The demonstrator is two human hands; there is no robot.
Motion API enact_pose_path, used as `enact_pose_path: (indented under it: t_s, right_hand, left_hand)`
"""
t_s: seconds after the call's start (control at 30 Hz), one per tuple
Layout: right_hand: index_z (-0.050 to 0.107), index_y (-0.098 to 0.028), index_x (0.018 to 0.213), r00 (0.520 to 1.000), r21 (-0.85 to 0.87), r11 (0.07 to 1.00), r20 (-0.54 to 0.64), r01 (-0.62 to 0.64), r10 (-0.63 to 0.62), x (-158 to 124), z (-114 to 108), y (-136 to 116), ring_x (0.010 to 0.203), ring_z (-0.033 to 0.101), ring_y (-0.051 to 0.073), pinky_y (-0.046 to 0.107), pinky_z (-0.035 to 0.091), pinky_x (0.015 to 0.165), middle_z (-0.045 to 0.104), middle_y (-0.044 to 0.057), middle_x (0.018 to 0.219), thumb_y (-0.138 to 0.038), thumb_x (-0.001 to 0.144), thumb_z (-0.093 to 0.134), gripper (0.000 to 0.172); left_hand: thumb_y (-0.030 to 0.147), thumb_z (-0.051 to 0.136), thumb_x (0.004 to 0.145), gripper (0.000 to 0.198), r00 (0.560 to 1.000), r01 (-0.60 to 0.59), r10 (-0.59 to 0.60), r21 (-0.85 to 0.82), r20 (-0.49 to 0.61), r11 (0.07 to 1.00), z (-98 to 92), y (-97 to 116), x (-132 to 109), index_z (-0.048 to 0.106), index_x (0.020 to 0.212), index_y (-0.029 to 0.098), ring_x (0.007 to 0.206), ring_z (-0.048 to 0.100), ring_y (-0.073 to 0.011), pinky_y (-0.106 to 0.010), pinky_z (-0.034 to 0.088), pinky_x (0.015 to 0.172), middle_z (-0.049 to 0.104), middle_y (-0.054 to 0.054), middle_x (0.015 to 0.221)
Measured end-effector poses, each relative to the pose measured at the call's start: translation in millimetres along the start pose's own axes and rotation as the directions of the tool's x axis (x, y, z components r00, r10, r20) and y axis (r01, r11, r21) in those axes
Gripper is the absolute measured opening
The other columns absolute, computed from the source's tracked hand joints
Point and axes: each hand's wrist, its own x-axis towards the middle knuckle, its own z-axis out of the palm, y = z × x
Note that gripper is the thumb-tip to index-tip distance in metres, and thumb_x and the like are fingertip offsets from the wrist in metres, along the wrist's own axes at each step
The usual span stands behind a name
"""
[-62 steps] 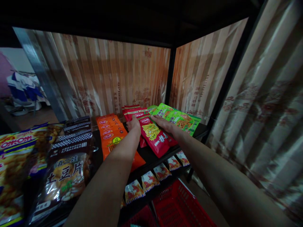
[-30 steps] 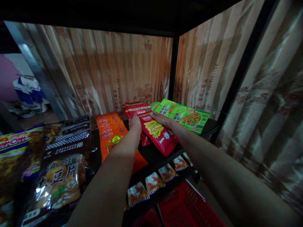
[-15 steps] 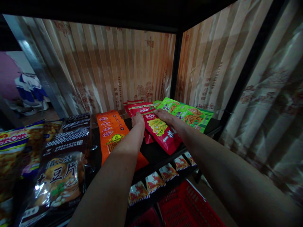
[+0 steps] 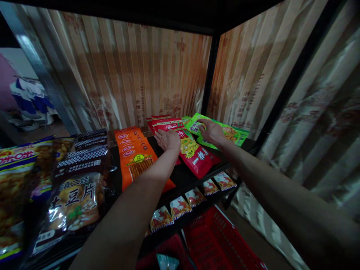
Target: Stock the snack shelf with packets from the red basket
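Note:
My left hand [image 4: 168,139] lies open, fingers stretched out, on the back end of the row of red snack packets [image 4: 197,157] in the middle of the black shelf [image 4: 182,178]. To its right, my right hand [image 4: 211,131] rests on the stack of green snack packets [image 4: 236,134] at the shelf's back right corner. Its fingers curl over the left edge of the top green packet. More red packets [image 4: 164,123] stand up behind my left hand.
A row of orange packets [image 4: 135,157] lies left of the red ones, then dark bean-snack bags [image 4: 75,195] and a yellow bag [image 4: 14,165]. Small packets [image 4: 182,206] line the shelf below. Red baskets [image 4: 222,247] sit on the floor. Striped curtains [image 4: 140,75] surround the rack.
My right hand has left the red packets and moved right onto the green ones. My left hand has opened flat on the red row. The view shifted slightly left.

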Motion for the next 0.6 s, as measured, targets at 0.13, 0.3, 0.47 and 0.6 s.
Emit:
enact_pose_path:
  t_s: [0.13,0.3,0.47,0.6]
  right_hand:
    - [0.054,-0.015,0.130,0.974,-0.240,0.950,0.150,0.201,-0.168,-18,-11,30,0.126,0.048,0.029,0.048,0.030,0.109,0.057,0.012,0.133,-0.031,0.089,0.043,0.045]
    - [0.044,-0.028,0.139,0.949,-0.430,0.883,0.312,0.188,-0.050,-37,-4,40,0.139,0.022,0.041,0.062,0.025,0.105,0.038,0.007,0.149,-0.049,0.085,0.049,0.059]
    - [0.039,-0.027,0.142,0.919,-0.418,0.885,0.394,0.204,-0.025,-39,0,40,0.139,0.024,0.040,0.058,0.029,0.105,0.034,0.010,0.151,-0.048,0.085,0.049,0.062]
    - [0.045,-0.021,0.139,0.923,-0.381,0.886,0.366,0.263,-0.116,-39,4,46,0.137,0.032,0.036,0.050,0.032,0.106,0.040,0.013,0.147,-0.040,0.088,0.047,0.055]
  left_hand:
    - [0.032,0.035,0.088,0.066,0.992,-0.127,0.128,0.052,-0.005,0.990,-7.5,11,-28,0.024,0.146,0.002,0.145,0.012,-0.0258,-0.039,0.019,0.116,0.020,-0.018,0.155]
    - [0.030,0.047,0.080,0.066,0.867,-0.497,0.490,0.195,0.089,0.845,-16.2,10,-55,0.037,0.142,0.009,0.145,0.000,-0.0300,-0.048,0.008,0.117,0.012,-0.014,0.158]
    - [0.030,0.048,0.080,0.052,0.644,-0.761,0.673,0.220,0.363,0.610,-16.2,-2,-82,0.056,0.126,0.009,0.146,0.002,-0.0299,-0.050,0.002,0.117,0.027,-0.013,0.154]
    - [0.032,0.051,0.078,0.050,0.597,-0.797,0.676,0.228,0.433,0.559,-12.8,-7,-86,0.060,0.122,0.008,0.145,0.005,-0.0320,-0.052,0.000,0.117,0.032,-0.016,0.151]
